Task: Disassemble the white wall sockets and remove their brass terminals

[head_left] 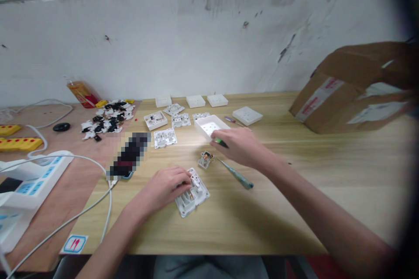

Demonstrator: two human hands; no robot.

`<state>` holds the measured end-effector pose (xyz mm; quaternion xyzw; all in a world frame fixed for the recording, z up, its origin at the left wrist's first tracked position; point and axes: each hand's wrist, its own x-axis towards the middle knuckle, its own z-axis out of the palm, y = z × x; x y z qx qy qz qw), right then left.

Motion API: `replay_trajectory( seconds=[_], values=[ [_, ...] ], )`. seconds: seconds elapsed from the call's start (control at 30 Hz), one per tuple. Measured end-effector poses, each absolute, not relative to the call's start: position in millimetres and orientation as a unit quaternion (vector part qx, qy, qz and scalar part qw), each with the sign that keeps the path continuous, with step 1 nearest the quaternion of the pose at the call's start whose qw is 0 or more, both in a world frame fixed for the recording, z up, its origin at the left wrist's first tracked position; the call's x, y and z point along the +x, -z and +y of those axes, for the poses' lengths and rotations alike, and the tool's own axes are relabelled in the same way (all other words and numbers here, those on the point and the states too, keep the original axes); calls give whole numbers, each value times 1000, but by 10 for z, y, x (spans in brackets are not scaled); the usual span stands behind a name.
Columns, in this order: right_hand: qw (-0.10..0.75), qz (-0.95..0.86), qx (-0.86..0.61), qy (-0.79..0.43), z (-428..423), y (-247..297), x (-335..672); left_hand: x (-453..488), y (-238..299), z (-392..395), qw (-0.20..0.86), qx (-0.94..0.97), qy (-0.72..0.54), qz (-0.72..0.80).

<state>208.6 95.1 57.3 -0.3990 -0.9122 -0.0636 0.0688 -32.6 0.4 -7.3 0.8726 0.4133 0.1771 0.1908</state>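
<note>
My left hand [172, 183] has its fingers curled onto the upper left part of a white socket panel [198, 189], which lies with its inner side up near the front of the table. My right hand [237, 144] is closed around a tool with a green and black handle [221, 142]; the rest of it is hidden. That hand is beside the near right corner of an open white box [209, 125]. Between both hands rests a small socket module [206, 159] with metal parts. A screwdriver with a teal handle [242, 179] lies just below my right hand.
Several white panels [165, 138] and boxes [248, 116] sit farther back. Black and white small parts [106, 117] are heaped at the left, near a pixelated phone [129, 154], cables and a white power strip [42, 192]. A cardboard box [340, 91] stands at the right.
</note>
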Motion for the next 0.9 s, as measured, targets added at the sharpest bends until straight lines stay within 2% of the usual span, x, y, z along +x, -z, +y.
replay_trajectory(
  seconds=[0.13,0.27,0.4,0.5,0.63,0.9],
  values=[
    [56,-932,-356,49,1107,-402,1587,-319,73,-31,217,873,-197,389],
    [45,-940,-336,34,1123,-347,1498,-331,102,-41,234,864,-217,389],
    [57,-941,-333,7,821,-416,1687,-351,131,-37,246,856,-220,397],
    [64,-956,-274,-84,509,-386,1801,-360,142,-31,255,849,-226,405],
    [65,-951,-297,-55,273,-173,1792,-344,131,-38,250,848,-228,407],
    [76,-936,-333,-83,221,-41,1764,-266,-76,-54,192,876,-139,420]
  ],
)
